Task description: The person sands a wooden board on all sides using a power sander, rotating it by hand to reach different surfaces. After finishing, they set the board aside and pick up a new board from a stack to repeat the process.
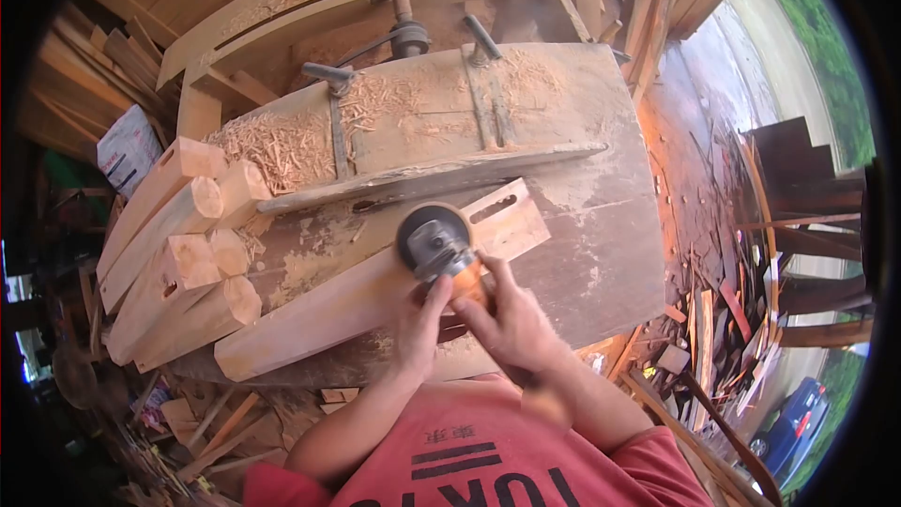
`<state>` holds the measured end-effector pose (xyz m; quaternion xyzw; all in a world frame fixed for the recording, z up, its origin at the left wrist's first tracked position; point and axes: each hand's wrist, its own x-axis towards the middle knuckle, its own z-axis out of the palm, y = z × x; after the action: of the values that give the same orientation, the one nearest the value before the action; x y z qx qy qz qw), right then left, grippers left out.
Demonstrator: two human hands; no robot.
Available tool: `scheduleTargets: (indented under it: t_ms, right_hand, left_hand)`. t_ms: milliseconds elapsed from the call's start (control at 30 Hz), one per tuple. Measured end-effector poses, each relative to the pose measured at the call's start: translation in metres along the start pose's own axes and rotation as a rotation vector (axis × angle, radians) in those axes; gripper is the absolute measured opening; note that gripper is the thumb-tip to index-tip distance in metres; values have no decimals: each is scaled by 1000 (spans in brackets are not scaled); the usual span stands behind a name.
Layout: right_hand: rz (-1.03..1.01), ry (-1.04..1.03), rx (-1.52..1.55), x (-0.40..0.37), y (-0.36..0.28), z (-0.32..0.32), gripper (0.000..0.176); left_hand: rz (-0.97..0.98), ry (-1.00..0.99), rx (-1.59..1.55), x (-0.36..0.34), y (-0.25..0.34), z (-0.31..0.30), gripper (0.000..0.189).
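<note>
An orange angle grinder with a metal head and a dark round disc is in both of my hands. My right hand is wrapped round its orange body. My left hand closes on the other side, with its thumb near the metal head. Under the disc lies a long, tapered wooden leg, slanting across the worktable. A slot is cut near the leg's far right end. The disc overlaps the leg's upper face; its contact edge is hidden.
Left of the leg, several similar shaped legs are stacked. Wood shavings cover the machine bed behind a long wooden fence. A metal shaft stands beyond. Offcuts litter the ground at right; a blue vehicle is outside.
</note>
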<state>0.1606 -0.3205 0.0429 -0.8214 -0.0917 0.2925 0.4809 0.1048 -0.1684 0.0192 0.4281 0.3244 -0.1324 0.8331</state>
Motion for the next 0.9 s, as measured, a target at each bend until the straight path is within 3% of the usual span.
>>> scheduleTargets:
  t_ms: [33,167,233,433,700,767,833,900]
  right_hand:
    - [-45,25,10,-1,2,3,66]
    - [93,89,16,0,7,-36,68]
    - [155,140,-4,4,14,-60,65]
    - [144,262,-43,8,27,-85,66]
    - [128,117,62,-1,8,-49,68]
    - [73,-24,82,-3,7,-31,71]
    - [-148,-29,29,-7,16,-19,75]
    - [-37,-30,83,-11,18,-24,75]
  left_hand:
    - [8,-10,-17,-3,4,1,50]
    - [90,-37,162,33,-12,30,48]
    - [7,-75,126,54,-16,55,55]
    - [15,-69,229,60,8,99,58]
    - [-42,-17,147,37,-7,47,55]
    - [-27,21,84,17,-10,22,48]
    - [-13,40,28,1,-4,12,51]
    - [-13,5,47,10,-8,16,52]
